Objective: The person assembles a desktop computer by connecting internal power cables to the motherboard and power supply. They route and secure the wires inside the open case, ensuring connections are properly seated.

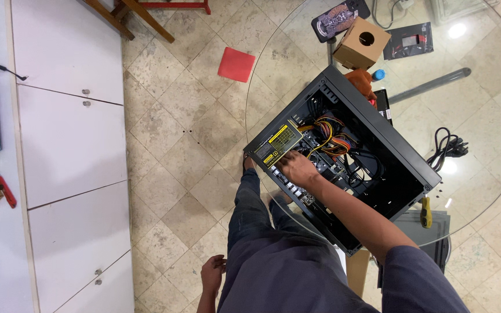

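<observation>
PC case lies open on the glass counter. Right hand reaches in beside the seated power supply, fingers curled, grip unclear. Cable bundle looks unrouted. Left hand hangs loose, empty. Screwdriver untouched.

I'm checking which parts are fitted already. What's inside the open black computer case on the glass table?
Inside the computer case: a power supply, coloured cable bundle, black cables. The right hand and forearm cover the board beneath them.
</observation>
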